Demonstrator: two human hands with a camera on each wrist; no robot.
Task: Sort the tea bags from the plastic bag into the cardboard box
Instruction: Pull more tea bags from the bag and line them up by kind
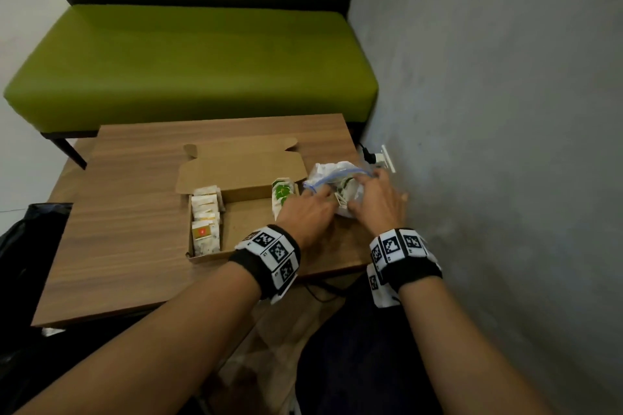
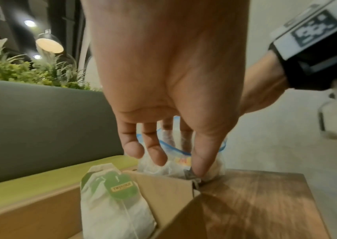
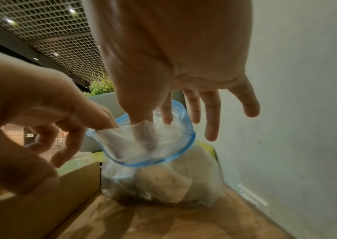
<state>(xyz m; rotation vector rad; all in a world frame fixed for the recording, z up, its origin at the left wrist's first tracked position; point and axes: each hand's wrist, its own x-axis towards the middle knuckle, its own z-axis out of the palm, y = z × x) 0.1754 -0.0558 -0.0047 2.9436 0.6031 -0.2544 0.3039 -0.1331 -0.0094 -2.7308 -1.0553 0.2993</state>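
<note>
An open cardboard box [image 1: 249, 222] lies on the wooden table [image 1: 135, 229]. White tea bags [image 1: 205, 222] stand in its left end and green-tagged tea bags [image 1: 281, 194] [image 2: 118, 194] in its right end. Just right of the box stands the clear plastic bag [image 1: 332, 172] [image 3: 163, 177] with a blue zip rim [image 3: 153, 161], holding more tea bags. My left hand [image 1: 310, 209] [image 2: 183, 145] pinches the bag's left wall, thumb outside. My right hand [image 1: 377, 199] [image 3: 155, 127] has thumb and forefinger inside the bag's mouth, other fingers straight outside. Nothing shows between them.
A grey wall [image 1: 505, 145] rises close on the right, with a socket and plug [image 1: 381, 158] by the table's far corner. A green bench [image 1: 188, 67] stands behind the table. A black bag [image 1: 30, 246] sits at the left. The box flap [image 1: 242, 158] lies open toward the bench.
</note>
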